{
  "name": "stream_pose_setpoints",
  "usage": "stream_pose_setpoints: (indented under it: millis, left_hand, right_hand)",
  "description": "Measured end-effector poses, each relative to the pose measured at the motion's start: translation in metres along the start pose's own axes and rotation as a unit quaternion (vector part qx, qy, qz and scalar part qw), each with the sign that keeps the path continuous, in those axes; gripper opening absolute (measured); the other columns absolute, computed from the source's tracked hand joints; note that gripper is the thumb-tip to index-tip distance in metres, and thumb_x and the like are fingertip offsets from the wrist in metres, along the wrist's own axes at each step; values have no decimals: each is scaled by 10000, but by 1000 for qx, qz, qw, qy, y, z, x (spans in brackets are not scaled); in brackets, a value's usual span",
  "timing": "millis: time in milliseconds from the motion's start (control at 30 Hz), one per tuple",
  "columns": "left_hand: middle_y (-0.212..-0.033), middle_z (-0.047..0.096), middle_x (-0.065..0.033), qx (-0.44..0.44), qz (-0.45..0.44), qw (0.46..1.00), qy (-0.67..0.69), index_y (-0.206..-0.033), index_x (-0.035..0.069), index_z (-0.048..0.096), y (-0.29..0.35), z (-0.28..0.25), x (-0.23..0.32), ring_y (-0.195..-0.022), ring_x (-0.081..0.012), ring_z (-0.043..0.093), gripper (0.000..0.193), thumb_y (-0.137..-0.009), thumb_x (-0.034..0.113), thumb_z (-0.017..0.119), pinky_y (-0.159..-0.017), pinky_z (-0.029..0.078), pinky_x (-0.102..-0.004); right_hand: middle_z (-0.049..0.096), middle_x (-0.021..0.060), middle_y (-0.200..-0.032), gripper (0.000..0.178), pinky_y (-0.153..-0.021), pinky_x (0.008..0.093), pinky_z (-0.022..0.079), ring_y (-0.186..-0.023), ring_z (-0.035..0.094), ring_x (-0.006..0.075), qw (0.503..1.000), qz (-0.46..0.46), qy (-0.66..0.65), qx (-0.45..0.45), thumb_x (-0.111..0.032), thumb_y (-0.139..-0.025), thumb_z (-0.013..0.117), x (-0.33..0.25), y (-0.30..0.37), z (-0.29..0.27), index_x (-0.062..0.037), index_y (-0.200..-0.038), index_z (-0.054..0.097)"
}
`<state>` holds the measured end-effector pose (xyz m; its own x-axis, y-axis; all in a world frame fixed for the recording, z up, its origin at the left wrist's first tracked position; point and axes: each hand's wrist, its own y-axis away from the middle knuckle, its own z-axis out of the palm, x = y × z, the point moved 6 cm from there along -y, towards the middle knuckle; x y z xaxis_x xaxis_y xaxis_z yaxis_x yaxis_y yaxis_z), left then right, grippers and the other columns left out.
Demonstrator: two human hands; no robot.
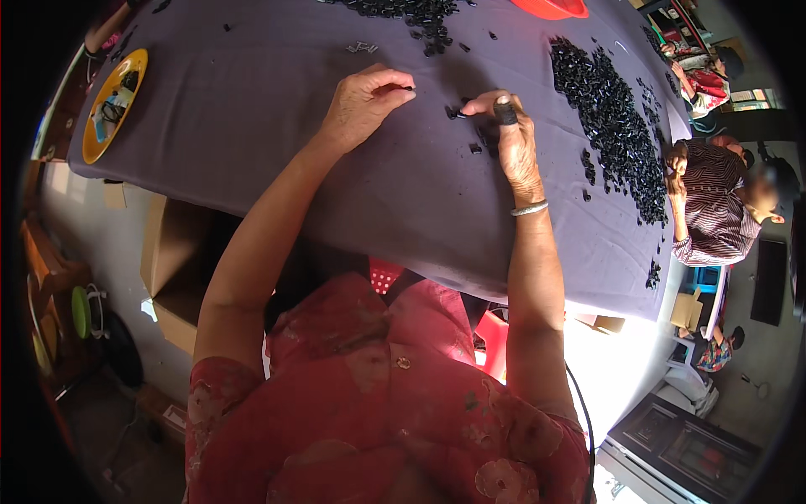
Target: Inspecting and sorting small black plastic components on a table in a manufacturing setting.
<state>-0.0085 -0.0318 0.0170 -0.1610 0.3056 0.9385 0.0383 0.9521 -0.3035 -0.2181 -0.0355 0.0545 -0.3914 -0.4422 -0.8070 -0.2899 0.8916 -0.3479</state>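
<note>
My left hand (pixel 357 109) is closed in a pinch over the purple-grey tablecloth, with a tiny black piece (pixel 410 89) between thumb and fingertip. To its right, my right hand (pixel 515 139) reaches in with thumb and index finger apart. One of its digits has a black wrap (pixel 505 112), and a pale bangle (pixel 529 208) circles the wrist. A fingertip touches a small black piece (pixel 457 112) on the cloth. Another loose black piece (pixel 476 149) lies just below it. Beyond my left hand sits a little group of silvery pieces (pixel 362 48).
A large heap of small black pieces (pixel 609 118) spreads along the right side of the table (pixel 378 202). Another heap (pixel 416 17) is at the far edge, near a red bowl (pixel 554 7). A yellow tray (pixel 92 143) stands left. A co-worker (pixel 722 197) sits at the right edge.
</note>
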Motion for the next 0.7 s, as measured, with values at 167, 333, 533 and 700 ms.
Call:
stream_pose_setpoints:
  millis: [167,333,533,700]
  left_hand:
    - [-817,579,33,-18,-18,998,-61,-927,56,679,0,3,1,-759,-48,540,102,-827,75,670,-701,444,-200]
    - [-803,576,37,-11,-14,998,-67,-924,56,681,1,2,3,-720,-44,523,101,-827,83,670,-672,435,-201]
    - [-817,586,21,-5,27,999,-25,-907,51,669,-5,2,1,-751,-76,561,101,-824,110,670,-704,454,-213]
    - [-829,619,-58,42,101,993,-39,-881,52,669,9,-17,14,-773,-147,609,87,-797,73,667,-703,475,-258]
  right_hand:
    - [633,42,-922,476,-844,335,389,-861,488,221,996,-55,60,-42,-397,-950,381,-6,0,8,-60,-835,696]
    - [637,99,-962,497,-899,341,372,-946,527,235,988,-48,149,0,-370,-958,323,-3,0,-5,-40,-884,688]
    - [578,68,-938,703,-794,298,359,-828,456,157,991,-83,-75,74,-540,-937,248,-11,-1,-15,44,-910,637]
    - [576,164,-960,777,-810,331,456,-889,564,256,932,-316,-115,136,-630,-903,282,-154,24,-39,69,-980,614]
